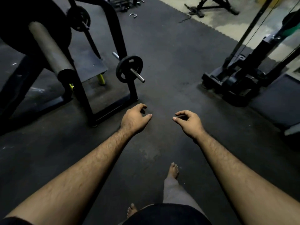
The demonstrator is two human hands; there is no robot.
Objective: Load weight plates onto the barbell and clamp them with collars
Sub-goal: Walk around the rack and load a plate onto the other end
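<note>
Between plates: my left hand (135, 118) and right hand (189, 120) hang empty, fingers loosely curled apart, short of the rack (113, 38). A small plate (129, 69) sits on the bar (138, 75) at the rack's near side. I judge the next move is fetching a plate or collar.

Two bare hands are seen, the left hand (135, 118) and the right hand (188, 121), both empty with fingers loosely curled, and two bare feet are counted at 6 o'clock. Three weight plates are counted: a large plate (24, 25) at 10 o'clock, a small plate (129, 69) on a peg at 11 o'clock, and another small plate (79, 18) behind.
</note>
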